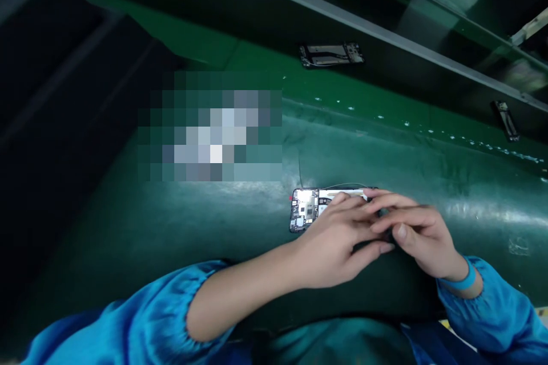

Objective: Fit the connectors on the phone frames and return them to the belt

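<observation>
An opened phone (pixel 305 209) with its circuit board showing lies flat on the green mat (pixel 171 228) in front of me. My left hand (pixel 338 239) rests over its middle, fingers stretched along it. My right hand (pixel 417 231) lies on the phone's right end, fingers bent and pressing down on it. The hands hide most of the phone body; only its left end shows.
A second opened phone (pixel 331 55) lies on the conveyor belt (pixel 385 102) beyond. A smaller dark part (pixel 506 120) sits at the far right of the belt. A metal rail (pixel 363 25) runs behind. Another person's arm shows at top right.
</observation>
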The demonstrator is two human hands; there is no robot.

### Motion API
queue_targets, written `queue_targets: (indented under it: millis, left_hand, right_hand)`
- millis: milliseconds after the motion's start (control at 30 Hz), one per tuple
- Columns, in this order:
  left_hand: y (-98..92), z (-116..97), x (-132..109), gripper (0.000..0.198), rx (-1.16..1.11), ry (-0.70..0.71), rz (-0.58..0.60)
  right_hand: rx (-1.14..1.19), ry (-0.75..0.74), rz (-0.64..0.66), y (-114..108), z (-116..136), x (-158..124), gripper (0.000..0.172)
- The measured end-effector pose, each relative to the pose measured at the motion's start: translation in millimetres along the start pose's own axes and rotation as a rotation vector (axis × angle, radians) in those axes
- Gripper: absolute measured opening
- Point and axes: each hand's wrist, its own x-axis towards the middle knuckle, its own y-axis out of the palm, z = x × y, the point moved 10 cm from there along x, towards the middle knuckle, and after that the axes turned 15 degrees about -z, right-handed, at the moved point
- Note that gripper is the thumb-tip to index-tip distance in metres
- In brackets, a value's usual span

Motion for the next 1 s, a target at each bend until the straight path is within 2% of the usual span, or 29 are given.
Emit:
queue_targets:
  millis: [100, 233, 333, 433, 500, 633, 800, 1000]
  left_hand:
    - [1.3, -4, -1, 0.027, 0.033, 0.022, -0.03]
    - [-3.1, 5, 0, 0.035, 0.241, 0.089, 0.005]
    - [-11.0, 15, 3, 0.03, 0.405, 0.146, 0.004]
    - [-10.5, 22, 3, 0.036, 0.496, 0.197, 0.032]
    - [-4.1, 25, 0, 0.048, 0.502, 0.216, 0.081]
    - [4.5, 31, -4, 0.063, 0.514, 0.192, 0.13]
    - [5.0, 33, -3, 0.066, 0.512, 0.181, 0.134]
    - [3.5, 33, -3, 0.063, 0.504, 0.156, 0.134]
  right_hand:
    - [-0.283, -0.129, -0.072, -7, 2, -2, 0.018]
    - [-0.527, -0.223, 0.011, -8, -9, -9, 0.033]
    - [-0.697, -0.333, -0.017, -12, -12, -13, 0.035]
    - [-0.844, -0.379, 0.046, -9, -24, -12, 0.038]
    - [-0.804, -0.329, 0.023, -16, -31, -5, 0.041]
    - [-0.636, -0.187, -0.138, -40, -47, 13, 0.04]
    - [-0.61, -0.255, -0.07, -28, -50, 19, 0.036]
    - [-0.698, -0.25, -0.033, -24, -55, 17, 0.036]
